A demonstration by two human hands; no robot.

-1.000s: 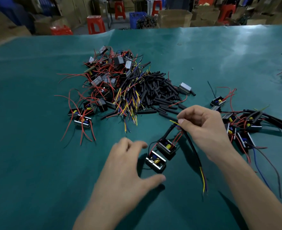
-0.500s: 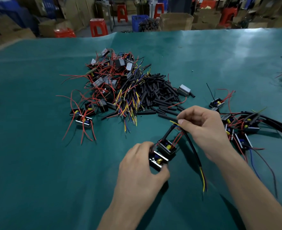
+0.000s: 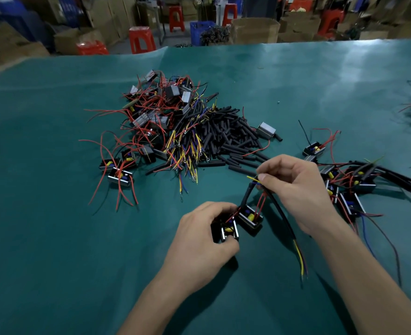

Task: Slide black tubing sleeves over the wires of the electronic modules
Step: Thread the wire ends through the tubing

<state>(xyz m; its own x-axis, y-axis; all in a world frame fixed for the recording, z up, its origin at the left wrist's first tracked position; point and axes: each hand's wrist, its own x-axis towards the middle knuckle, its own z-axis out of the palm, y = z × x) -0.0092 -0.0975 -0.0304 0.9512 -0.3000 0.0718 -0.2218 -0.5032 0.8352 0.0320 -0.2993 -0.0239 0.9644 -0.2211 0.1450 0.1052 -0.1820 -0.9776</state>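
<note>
Two small black modules lie side by side on the green table. My left hand (image 3: 201, 240) grips the nearer module (image 3: 228, 232) between thumb and fingers. The second module (image 3: 250, 220) sits just right of it, with red wires rising from it. My right hand (image 3: 296, 187) pinches the wire ends and a long black sleeve (image 3: 283, 220) above the modules. Yellow, red and blue wire tips (image 3: 301, 261) stick out of the sleeve's lower end.
A pile of loose black sleeves (image 3: 228, 139) lies beyond my hands, beside a heap of modules with red wires (image 3: 151, 122). Sleeved modules (image 3: 351, 187) are bunched at the right. Stools and cardboard boxes stand past the table's far edge (image 3: 248, 44).
My left hand moved in from the open table and closed round the nearer module. My right hand kept its pinch on the wires, almost unmoved.
</note>
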